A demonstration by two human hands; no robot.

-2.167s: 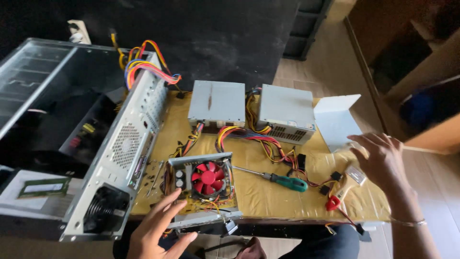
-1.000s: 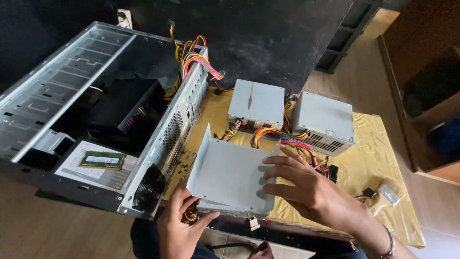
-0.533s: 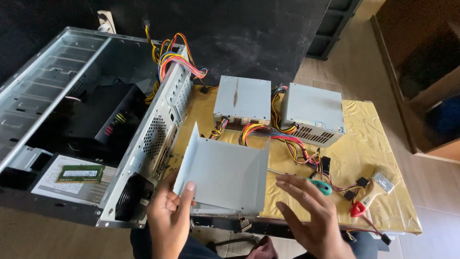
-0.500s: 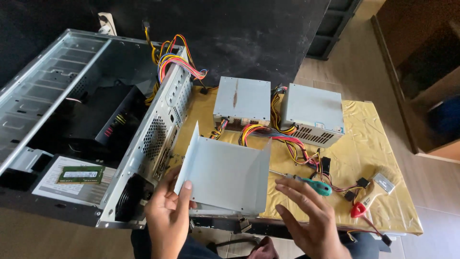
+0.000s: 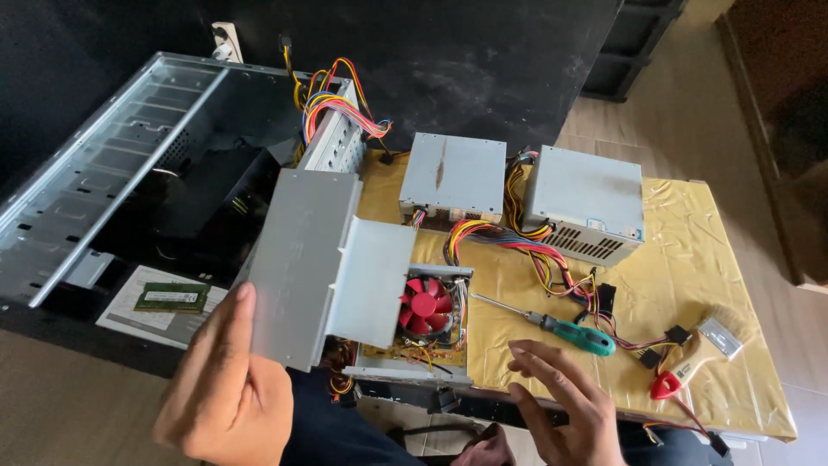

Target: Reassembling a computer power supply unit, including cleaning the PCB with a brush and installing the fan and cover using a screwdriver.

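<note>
A: Item one. Left hand (image 5: 226, 393): closed around the lower edge of a bent grey metal cover (image 5: 323, 266), thumb on its face, lifting it clear of the opened power supply (image 5: 420, 332). The cover hangs tilted between the computer case (image 5: 129, 164) and that unit, its folded flap just beside the red fan (image 5: 423, 304).

B: And the right hand (image 5: 565, 406)?

A: Empty, fingers spread wide, hovering above the near edge of the desk (image 5: 690, 259), near the green-handled screwdriver (image 5: 565, 330) but not touching it.

B: Step in hand, as you judge it?

A: Cover removal, nearly complete: the fan and circuit board lie exposed. The next move likely calls for a place to set the cover down, flat and away from the loose wires, with the free hand steadying the unit.

B: Other entries?

A: Two closed grey power supplies (image 5: 453, 175) (image 5: 586, 203) at the back of the desk, with coloured wire bundles trailing; a brush (image 5: 694, 362) with a red-tipped handle to the right; a memory stick (image 5: 171, 298) on paper below the case.

B: Not legible?

A: Whether any screws remain in the unit; the board under the fan is mostly shadowed. The cover hides the unit's left side and part of the case's wall. The left hand's fingers are behind the metal, and the lower frame cuts both wrists.
</note>
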